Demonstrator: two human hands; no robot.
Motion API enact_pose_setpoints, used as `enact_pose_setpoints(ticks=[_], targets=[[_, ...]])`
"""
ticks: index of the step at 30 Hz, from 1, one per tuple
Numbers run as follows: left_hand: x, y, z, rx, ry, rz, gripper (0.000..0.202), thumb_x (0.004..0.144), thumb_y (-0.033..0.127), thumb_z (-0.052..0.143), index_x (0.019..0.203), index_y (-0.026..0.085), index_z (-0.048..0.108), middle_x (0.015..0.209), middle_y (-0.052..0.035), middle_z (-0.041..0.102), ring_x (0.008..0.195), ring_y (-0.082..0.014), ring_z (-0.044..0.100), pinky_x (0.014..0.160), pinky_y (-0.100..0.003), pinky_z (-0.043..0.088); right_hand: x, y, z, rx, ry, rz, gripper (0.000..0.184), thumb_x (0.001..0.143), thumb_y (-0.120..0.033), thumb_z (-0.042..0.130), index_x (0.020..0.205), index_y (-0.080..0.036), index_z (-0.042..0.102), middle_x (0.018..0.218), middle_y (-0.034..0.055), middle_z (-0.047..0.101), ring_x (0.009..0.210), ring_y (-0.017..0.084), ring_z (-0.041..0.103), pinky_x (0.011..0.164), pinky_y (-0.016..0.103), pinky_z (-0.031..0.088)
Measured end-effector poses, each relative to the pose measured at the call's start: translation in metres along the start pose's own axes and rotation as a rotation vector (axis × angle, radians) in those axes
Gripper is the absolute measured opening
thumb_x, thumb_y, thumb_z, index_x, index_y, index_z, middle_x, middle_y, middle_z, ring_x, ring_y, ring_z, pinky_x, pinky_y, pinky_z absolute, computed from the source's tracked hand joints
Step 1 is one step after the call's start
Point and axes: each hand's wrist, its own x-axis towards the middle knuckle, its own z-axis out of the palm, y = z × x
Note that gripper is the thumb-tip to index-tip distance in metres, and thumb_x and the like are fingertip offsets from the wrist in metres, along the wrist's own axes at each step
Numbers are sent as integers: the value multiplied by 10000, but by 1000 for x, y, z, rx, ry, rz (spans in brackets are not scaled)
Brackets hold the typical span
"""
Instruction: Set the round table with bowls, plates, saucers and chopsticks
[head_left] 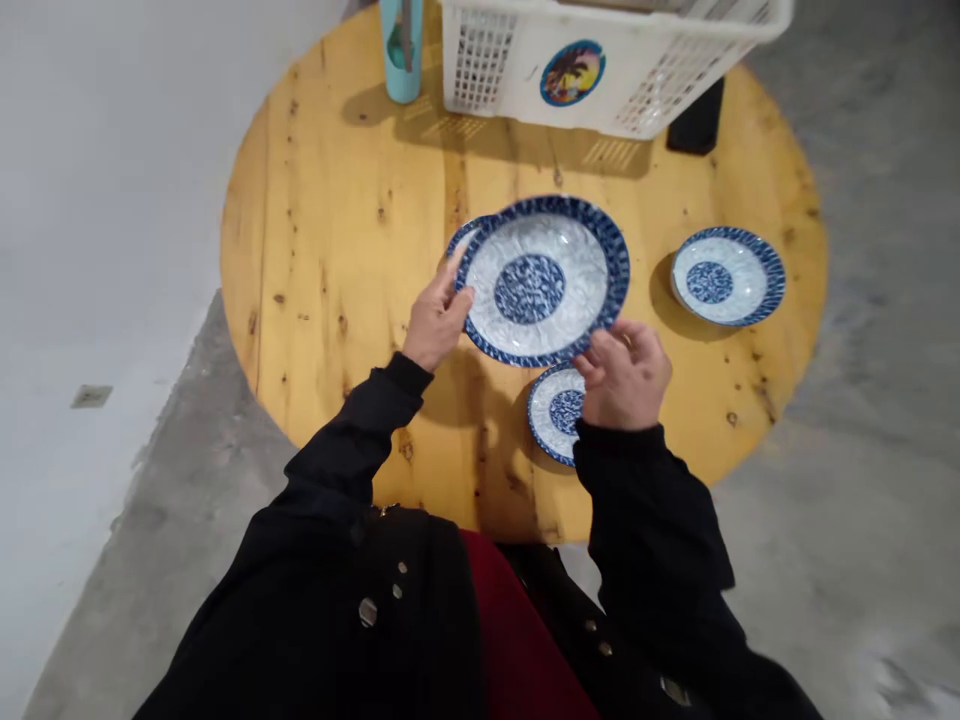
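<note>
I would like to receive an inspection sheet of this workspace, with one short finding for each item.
Surface: round wooden table with dark knots.
Job's things: raised dish, blue and white; partly hidden dish behind its left edge, held or resting, I cannot tell; right dish and near dish on the table.
Clutter: white basket with a round sticker; turquoise container on its left; flat black object by its right end.
Hands: left hand and right hand both grip the raised dish's rim.
Cables: nothing seen.
Surroundings: pale wall at left, grey floor.
</note>
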Motion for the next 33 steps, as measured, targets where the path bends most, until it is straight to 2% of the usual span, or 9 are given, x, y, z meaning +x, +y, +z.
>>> enact_pose_setpoints(ticks=[3, 5, 10, 12, 15, 18, 27, 30, 33], targets=[[-49, 7, -4, -68, -151, -86, 572, 947, 360, 510, 1494, 204, 445, 1240, -79, 688, 1022, -208, 676, 961, -387, 530, -57, 11, -28, -68, 42, 75, 301, 684, -362, 793, 843, -184, 609, 733, -32, 573, 643, 88, 539, 572, 202, 444], [-82, 9, -9, -89, -213, -136, 577, 922, 316, 509, 1481, 177, 468, 1276, -89, 679, 1008, -207, 680, 967, -375, 529, -96, 20, -45, -97, 61, 160, 287, 672, -361, 804, 785, -170, 621, 700, -26, 590, 623, 89, 534, 556, 194, 437], [-164, 8, -33, -54, -239, -297, 571, 881, 306, 535, 1427, 140, 542, 1208, -79, 718, 1115, -241, 659, 1044, -364, 487, -182, 47, -73, -92, 34, 358, 374, 673, -408, 816, 932, -166, 698, 850, 47, 715, 750, 144, 635, 648, 236, 507], [-196, 6, -44, -40, -216, -368, 583, 881, 323, 532, 1429, 127, 538, 1272, -95, 691, 1153, -251, 650, 1073, -374, 467, -206, 58, -78, -99, -9, 410, 411, 682, -438, 811, 969, -161, 712, 884, 71, 732, 761, 163, 647, 652, 256, 519], [-242, 5, -56, -43, -149, -403, 582, 880, 358, 545, 1416, 129, 553, 1386, -111, 623, 1273, -270, 587, 1143, -395, 399, -233, 70, -85, -90, -98, 466, 429, 685, -468, 799, 981, -164, 730, 930, 86, 747, 809, 198, 669, 690, 296, 546], [-286, 11, -61, -52, -57, -428, 584, 862, 386, 587, 1391, 141, 576, 1413, -114, 603, 1334, -282, 539, 1165, -410, 373, -255, 77, -94, -63, -150, 500, 442, 650, -457, 810, 986, -179, 743, 980, 81, 754, 855, 218, 672, 733, 325, 564], [-407, 40, -52, -76, 110, -503, 661, 851, 421, 626, 1426, 111, 523, 1428, -146, 583, 1312, -303, 555, 1147, -443, 399, -327, 85, -137, -55, -299, 483, 362, 677, -419, 746, 942, -173, 759, 867, 36, 732, 770, 182, 633, 703, 294, 540], [-439, 47, -55, -41, 176, -537, 678, 845, 431, 633, 1434, 116, 516, 1415, -145, 594, 1314, -309, 553, 1136, -453, 414, -346, 87, -142, -82, -342, 474, 312, 679, -413, 726, 880, -176, 757, 794, 23, 704, 750, 187, 620, 680, 290, 530], [-455, 53, -61, -17, 194, -548, 695, 832, 440, 644, 1431, 112, 520, 1414, -149, 593, 1330, -306, 540, 1138, -432, 415, -360, 84, -142, -106, -382, 448, 264, 684, -408, 711, 819, -184, 746, 760, 16, 685, 741, 191, 613, 665, 289, 524]])
